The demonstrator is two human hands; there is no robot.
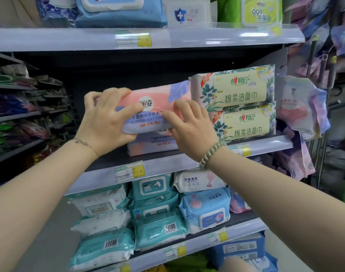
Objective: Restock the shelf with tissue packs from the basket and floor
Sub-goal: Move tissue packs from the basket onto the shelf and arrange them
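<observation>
left hand [108,118] grips the left end of the pink cotton soft towel pack [154,103]: fingers curled over the top edge, thumb across the front. pack sits in the middle shelf [167,163] bay, on top of an identical pack [154,145], not fully pushed in by the look of it, right end tilted up a bit. right hand [191,130] is on the front face's right part, fingers spread and bent, tips pressing, not wrapped round it as far as i can tell. right corner is touching or just beside the stacked cream facial-towel packs [240,107].

risks:
- corner snags on the cream stack, pack skews
- soft wrap on soft wrap: uneven push and the top one slides forward off the lower
- hard shove knocks the lower pack back, stack leans
</observation>
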